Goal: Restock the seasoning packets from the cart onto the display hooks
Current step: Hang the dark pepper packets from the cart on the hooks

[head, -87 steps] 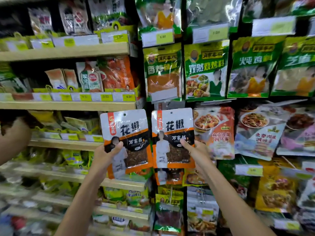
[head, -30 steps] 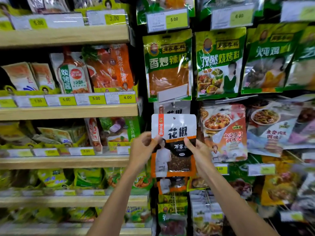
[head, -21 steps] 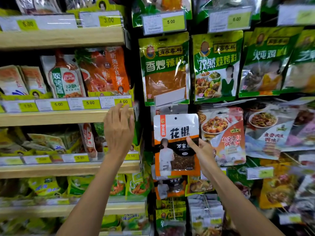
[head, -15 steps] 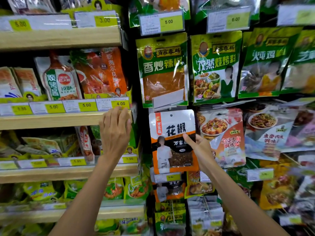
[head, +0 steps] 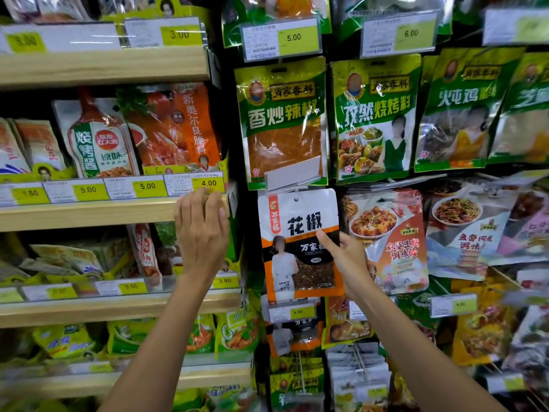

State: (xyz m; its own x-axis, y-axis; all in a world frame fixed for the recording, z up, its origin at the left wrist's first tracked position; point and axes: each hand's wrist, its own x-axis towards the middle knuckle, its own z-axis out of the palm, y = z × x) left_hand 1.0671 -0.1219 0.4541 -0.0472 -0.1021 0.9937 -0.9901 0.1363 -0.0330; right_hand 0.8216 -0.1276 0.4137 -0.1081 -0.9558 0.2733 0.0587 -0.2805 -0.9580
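A white, black and orange seasoning packet [head: 297, 233] hangs at the display hook [head: 296, 190], its hole right under the hook's tip. My right hand [head: 346, 257] grips the packet's right edge, thumb across its front. My left hand [head: 202, 233] holds nothing and rests with straight fingers on the front edge of the wooden shelf [head: 104, 214] to the left of the packet. The cart is out of view.
Green spice packets [head: 282, 123] hang on hooks right above, orange sauce packets [head: 386, 239] to the right. A yellow price tag [head: 292, 313] sits under the held packet, with more packets below. Wooden shelves at left carry pouches and price labels.
My left hand let go of the packet and moved up and left to the shelf edge. My right hand lifted the packet up toward the hook.
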